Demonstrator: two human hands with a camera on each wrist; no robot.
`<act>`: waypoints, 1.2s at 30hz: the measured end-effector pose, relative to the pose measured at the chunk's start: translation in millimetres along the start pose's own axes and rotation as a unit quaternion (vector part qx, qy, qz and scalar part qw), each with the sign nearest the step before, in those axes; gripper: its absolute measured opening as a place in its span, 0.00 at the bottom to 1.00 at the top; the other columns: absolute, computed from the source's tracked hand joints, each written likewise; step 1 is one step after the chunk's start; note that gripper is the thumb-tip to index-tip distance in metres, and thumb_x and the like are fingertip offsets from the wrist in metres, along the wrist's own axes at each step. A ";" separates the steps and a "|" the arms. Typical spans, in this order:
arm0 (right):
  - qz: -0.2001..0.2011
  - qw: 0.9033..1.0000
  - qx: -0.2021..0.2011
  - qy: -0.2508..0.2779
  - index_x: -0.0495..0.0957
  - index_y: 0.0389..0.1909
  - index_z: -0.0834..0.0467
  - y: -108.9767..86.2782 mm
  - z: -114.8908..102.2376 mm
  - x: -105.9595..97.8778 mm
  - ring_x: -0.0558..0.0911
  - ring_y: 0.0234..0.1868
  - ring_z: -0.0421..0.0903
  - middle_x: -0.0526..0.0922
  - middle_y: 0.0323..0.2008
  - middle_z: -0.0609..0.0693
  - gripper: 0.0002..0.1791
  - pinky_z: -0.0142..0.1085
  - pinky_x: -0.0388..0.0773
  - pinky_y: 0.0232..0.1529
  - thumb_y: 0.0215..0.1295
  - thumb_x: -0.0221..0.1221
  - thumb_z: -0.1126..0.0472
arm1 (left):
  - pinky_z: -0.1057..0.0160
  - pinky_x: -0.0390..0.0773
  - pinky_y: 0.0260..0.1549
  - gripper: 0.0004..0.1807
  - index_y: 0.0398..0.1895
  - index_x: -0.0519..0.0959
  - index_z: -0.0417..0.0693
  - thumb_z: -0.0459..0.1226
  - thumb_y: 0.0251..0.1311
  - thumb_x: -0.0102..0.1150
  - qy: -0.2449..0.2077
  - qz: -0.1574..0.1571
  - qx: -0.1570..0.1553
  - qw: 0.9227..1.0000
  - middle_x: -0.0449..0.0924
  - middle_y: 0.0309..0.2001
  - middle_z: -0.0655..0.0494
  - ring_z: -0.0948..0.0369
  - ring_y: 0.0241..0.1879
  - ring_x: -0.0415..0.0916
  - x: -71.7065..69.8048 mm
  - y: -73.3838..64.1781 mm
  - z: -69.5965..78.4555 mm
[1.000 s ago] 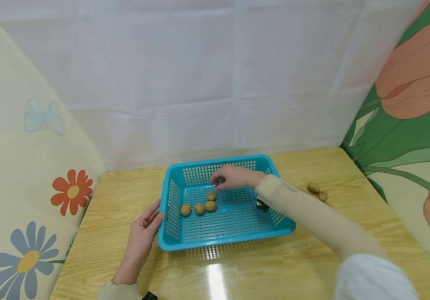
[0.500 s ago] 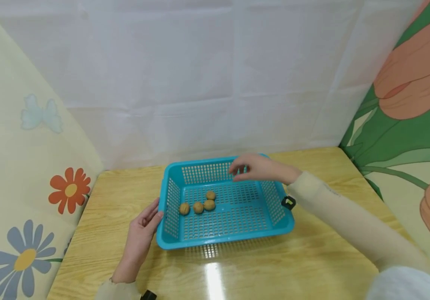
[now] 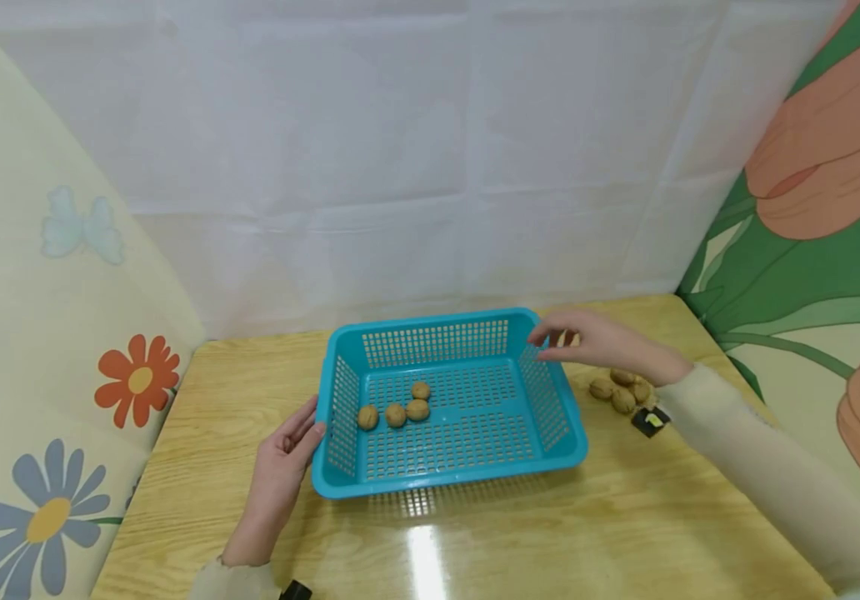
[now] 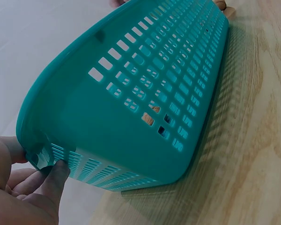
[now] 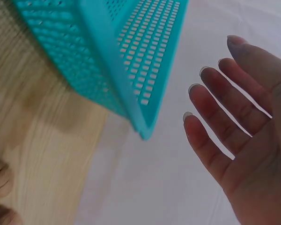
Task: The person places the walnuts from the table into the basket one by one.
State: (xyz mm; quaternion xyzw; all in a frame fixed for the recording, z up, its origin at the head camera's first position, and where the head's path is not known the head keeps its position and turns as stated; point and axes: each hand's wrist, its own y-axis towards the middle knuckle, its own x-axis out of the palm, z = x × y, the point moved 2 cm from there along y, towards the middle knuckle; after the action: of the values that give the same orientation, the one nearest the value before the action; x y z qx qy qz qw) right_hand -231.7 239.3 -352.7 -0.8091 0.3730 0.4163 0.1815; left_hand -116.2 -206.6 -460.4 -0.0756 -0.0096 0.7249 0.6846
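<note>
A blue plastic basket [image 3: 448, 480] with slotted walls sits on the wooden table. Several walnuts [image 3: 396, 415] lie on the left part of its floor. My left hand [image 3: 280, 462] holds the basket's left end; in the left wrist view the thumb and fingers [image 4: 56, 180] pinch its rim. Past the basket's far right corner, my right hand [image 3: 602, 340] is in the air, fingers extended and slightly bent. The right wrist view shows its palm bare, with the basket's rim [image 5: 113, 70] a little way from the fingertips.
More walnuts [image 3: 622, 398] lie in a small cluster on the table right of the basket, beneath the right wrist and partly hidden by it. A white cloth [image 3: 370, 167] hangs behind the table. Painted panels [image 3: 137, 379] flank both sides.
My right hand has moved from over the basket's middle rightward past its right rim, uncovering the basket's right part and more of the walnut cluster. The left hand keeps its hold.
</note>
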 end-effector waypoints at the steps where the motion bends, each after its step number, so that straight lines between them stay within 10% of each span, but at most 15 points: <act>1: 0.004 1.000 0.005 -0.001 0.84 0.57 0.59 -5.6 2.9 -1.4 0.83 0.47 0.45 0.86 0.52 0.54 0.16 0.45 0.84 0.48 0.74 0.65 0.57 | 0.73 0.81 0.53 0.33 0.81 0.61 0.46 0.44 0.79 0.55 0.000 0.000 0.000 1.000 0.66 0.76 0.44 0.80 0.56 0.76 0.0 -0.1 0.0; 22: 0.079 0.992 0.090 -0.045 0.85 0.53 0.62 -126.8 88.3 7.8 0.80 0.40 0.34 0.88 0.47 0.52 0.13 0.36 0.83 0.39 0.70 0.67 0.65 | 0.73 0.80 0.54 0.33 0.81 0.61 0.46 0.44 0.79 0.55 -0.001 0.003 -0.006 1.000 0.66 0.76 0.45 0.81 0.56 0.76 0.0 1.0 0.0; 36: 0.126 0.983 0.126 -0.043 0.82 0.54 0.68 -159.6 125.7 52.3 0.82 0.37 0.40 0.85 0.47 0.61 0.21 0.34 0.83 0.34 0.62 0.73 0.64 | 0.73 0.80 0.55 0.33 0.81 0.60 0.45 0.44 0.79 0.55 -0.009 -0.001 -0.008 1.000 0.66 0.76 0.44 0.81 0.56 0.75 -0.8 2.6 -1.8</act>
State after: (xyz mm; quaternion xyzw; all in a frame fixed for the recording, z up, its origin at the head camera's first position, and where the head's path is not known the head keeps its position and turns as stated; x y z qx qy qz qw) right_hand -159.3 396.2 -471.5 -0.7079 0.5130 0.4197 0.2441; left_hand -118.5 -207.8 -462.4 -0.0748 -0.0220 0.7246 0.6847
